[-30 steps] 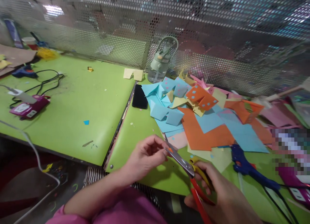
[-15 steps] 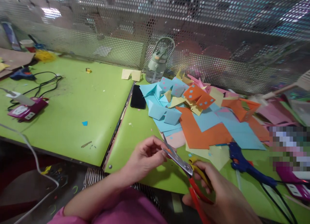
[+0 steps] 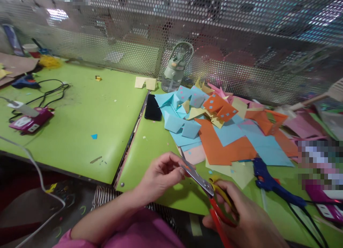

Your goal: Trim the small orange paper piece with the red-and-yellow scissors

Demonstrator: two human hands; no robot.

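My right hand [image 3: 245,210] is wrapped round the red and yellow handles of a pair of scissors [image 3: 207,186]. Their metal blades point up and left, to the fingertips of my left hand [image 3: 162,174]. Those fingers are closed in a pinch beside the blades on a small scrap of orange paper [image 3: 187,166], mostly hidden by fingers and blades. Both hands are above the near edge of the green table [image 3: 150,140]. Just beyond them lie a pale pink sheet [image 3: 194,155] and a folded light-blue paper piece [image 3: 191,129].
Coloured paper is heaped behind my hands, with a large orange sheet [image 3: 219,151]. A blue glue gun [image 3: 276,187] lies to the right. A black phone [image 3: 153,108] and a water bottle [image 3: 173,74] are behind. Leftward are a purple power strip [image 3: 33,119] and cables.
The scissor blades look slightly closer together. Both hands stay almost in the same place, and the things on the table have not moved.
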